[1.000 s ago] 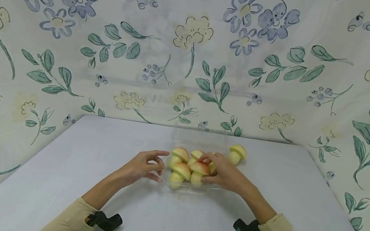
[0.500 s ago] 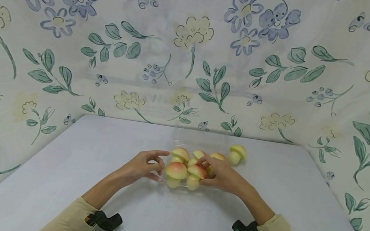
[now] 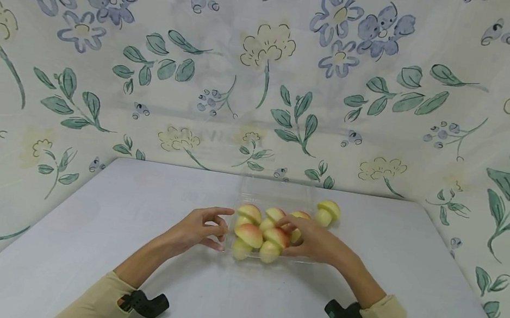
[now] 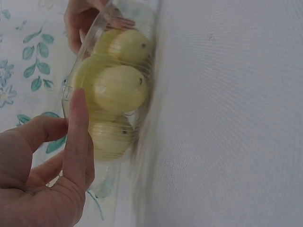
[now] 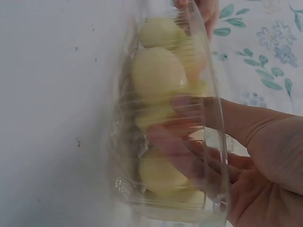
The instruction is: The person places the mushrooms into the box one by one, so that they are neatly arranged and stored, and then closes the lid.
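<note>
A clear plastic box with its lid raised at the back holds several mushroom-shaped pieces, yellow with reddish caps. My right hand reaches over its right side and pinches the front middle mushroom at the cap. In the right wrist view, the fingers show through the wall, low inside the box. Beside the box's left wall, my left hand is spread with fingers bent; in the left wrist view its fingertips lie right at the rim. Another mushroom sits front left.
A plain yellow mushroom lies on the white table, just outside the box's back right corner. Behind the table hangs a flowered cloth. Black devices are worn on both wrists.
The front two mushrooms shifted left and turned, then swung back right, their stems now facing forward. My right hand drifted slightly right. My left hand stays where it was.
</note>
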